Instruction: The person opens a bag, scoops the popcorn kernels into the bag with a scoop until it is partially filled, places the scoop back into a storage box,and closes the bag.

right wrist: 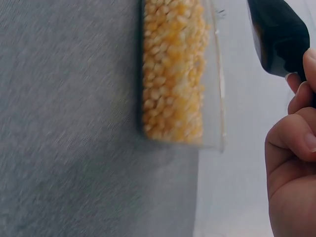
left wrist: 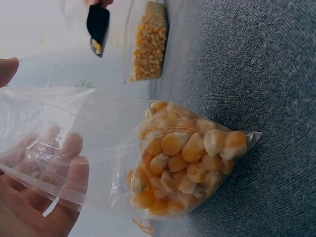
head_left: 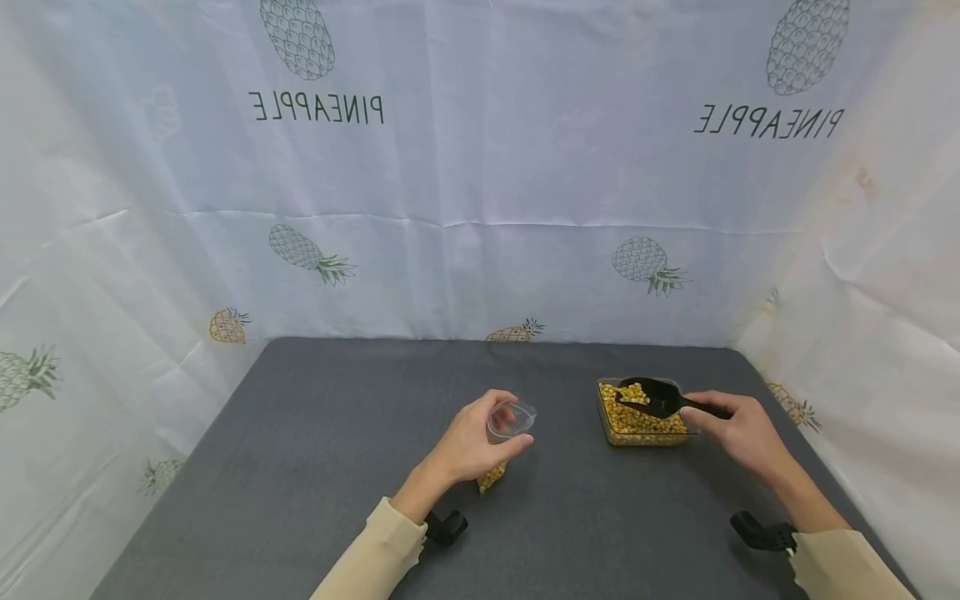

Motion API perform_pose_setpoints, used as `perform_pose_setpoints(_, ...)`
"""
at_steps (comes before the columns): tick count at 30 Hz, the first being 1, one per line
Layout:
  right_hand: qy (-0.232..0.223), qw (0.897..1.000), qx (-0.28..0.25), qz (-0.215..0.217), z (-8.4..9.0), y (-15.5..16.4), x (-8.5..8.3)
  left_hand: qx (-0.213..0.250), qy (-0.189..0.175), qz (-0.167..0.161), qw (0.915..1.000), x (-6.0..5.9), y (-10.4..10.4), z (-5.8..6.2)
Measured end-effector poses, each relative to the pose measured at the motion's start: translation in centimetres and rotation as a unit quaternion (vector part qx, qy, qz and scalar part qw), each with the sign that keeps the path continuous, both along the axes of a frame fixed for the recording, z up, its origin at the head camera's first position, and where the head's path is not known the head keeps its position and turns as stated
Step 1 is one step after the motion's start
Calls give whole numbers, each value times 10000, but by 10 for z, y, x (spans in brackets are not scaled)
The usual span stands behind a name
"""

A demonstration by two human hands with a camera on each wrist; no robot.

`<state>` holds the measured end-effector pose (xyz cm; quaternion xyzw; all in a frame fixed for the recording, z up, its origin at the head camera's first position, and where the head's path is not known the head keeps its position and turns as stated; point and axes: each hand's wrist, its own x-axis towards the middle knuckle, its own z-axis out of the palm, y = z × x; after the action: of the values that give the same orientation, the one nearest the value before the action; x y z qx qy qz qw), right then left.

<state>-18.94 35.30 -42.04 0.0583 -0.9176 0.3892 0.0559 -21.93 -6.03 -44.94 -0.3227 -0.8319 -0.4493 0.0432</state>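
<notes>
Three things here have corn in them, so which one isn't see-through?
The black scoop, held in the right hand: it is opaque, while the plastic bag and the rectangular box are both clear.

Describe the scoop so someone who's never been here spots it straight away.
On the gray table, toward the right, sits a clear container of yellow corn. Over it, the right hand holds the scoop. Unlike the see-through container, the scoop is black and shovel-shaped.

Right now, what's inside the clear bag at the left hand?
Corn kernels, gathered in the lower end of the clear bag. Any deeper in are covered by the outer ones.
</notes>
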Motion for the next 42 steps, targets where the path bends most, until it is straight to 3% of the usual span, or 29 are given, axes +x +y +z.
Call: perform_pose_setpoints(42,335,9937,-260,1034,33,-73,-9,-55,-14,-15,10000,0,0,0)
